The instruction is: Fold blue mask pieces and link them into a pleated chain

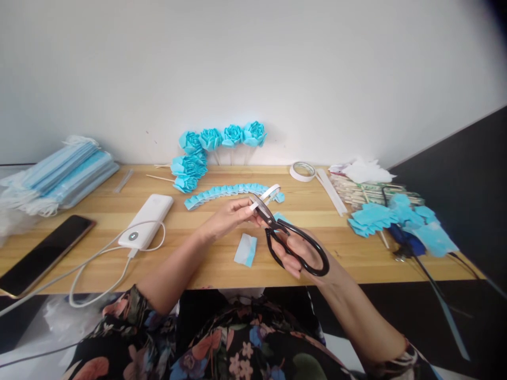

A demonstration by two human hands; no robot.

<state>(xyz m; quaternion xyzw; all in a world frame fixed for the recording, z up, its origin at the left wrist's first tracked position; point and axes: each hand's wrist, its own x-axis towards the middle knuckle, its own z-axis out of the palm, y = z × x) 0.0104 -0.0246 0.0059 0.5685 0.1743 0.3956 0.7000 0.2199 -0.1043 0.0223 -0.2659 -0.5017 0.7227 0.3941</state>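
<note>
My left hand (233,214) pinches the end of a white tape-like strip (274,189), which curls up into a loop above the fingers. My right hand (299,250) holds scissors (312,256) with large black handles, the fingers through the loops. The blades lie against the strip close to my left fingertips; whether they have cut into it I cannot tell. Below the hands lies a small white-and-blue piece of fabric (246,250). Behind them a curved row of overlapping light-blue pieces (222,192) rests on the table, and a blue scrap (282,217) shows behind the scissors.
Several blue flowers on sticks (232,135) stand and lie at the back. A tape roll (302,171) and white strips (332,194) are right of centre. Farther right are a stick bundle (356,191) and blue pieces (372,219). Face masks (67,171), a phone (45,253) and a power bank (146,219) lie left.
</note>
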